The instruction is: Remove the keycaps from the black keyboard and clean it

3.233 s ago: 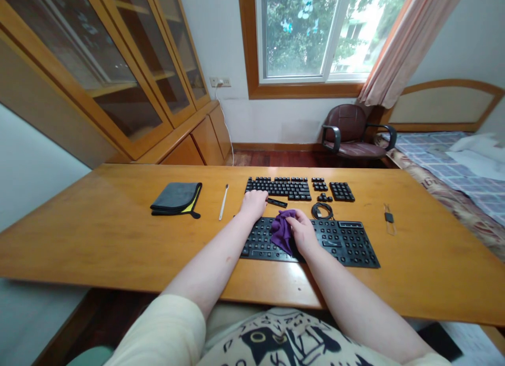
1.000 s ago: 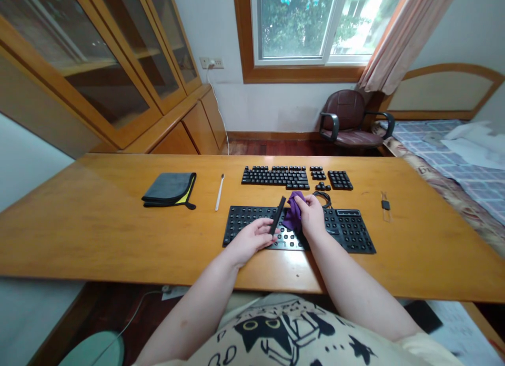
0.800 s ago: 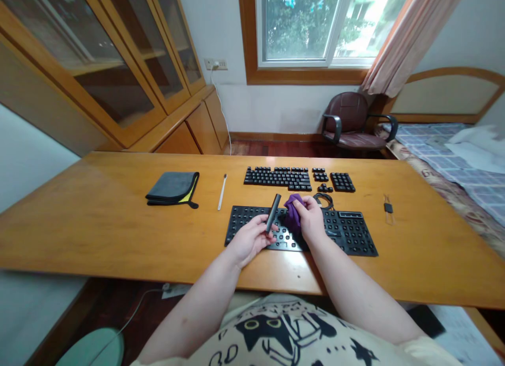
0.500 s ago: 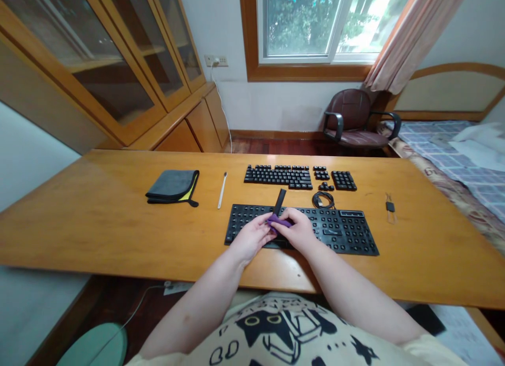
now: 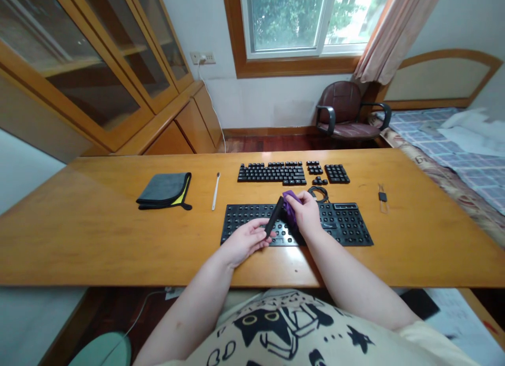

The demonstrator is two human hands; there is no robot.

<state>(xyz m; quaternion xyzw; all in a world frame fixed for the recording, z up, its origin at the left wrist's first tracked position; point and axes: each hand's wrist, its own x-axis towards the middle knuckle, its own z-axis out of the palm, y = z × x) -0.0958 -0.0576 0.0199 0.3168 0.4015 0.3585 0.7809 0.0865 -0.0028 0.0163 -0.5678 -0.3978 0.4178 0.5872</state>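
Note:
My left hand [image 5: 246,242] grips the lower end of a long black space bar keycap [image 5: 273,217], which stands tilted with its upper end toward the far right. In my right hand [image 5: 309,216] is a bunched purple cloth [image 5: 289,203], pinched beside the keycap's upper end. Whether the cloth touches the keycap there I cannot tell. Both hands are over the black keyboard base [image 5: 351,232], whose key posts stand bare without keycaps. Part of the base is hidden under my hands. Behind it, the removed black keycaps [image 5: 272,173] lie laid out in keyboard order.
A coiled black cable [image 5: 321,194] lies just behind the base. Left of the keycaps are a thin white brush [image 5: 215,191] and a folded grey cloth [image 5: 163,189]. A wire keycap puller [image 5: 382,197] lies to the right on the wooden desk [image 5: 98,224].
My hands have moved apart. The left now holds the keycap's near end, and the right has carried the purple cloth up to its far end. The view has shifted slightly.

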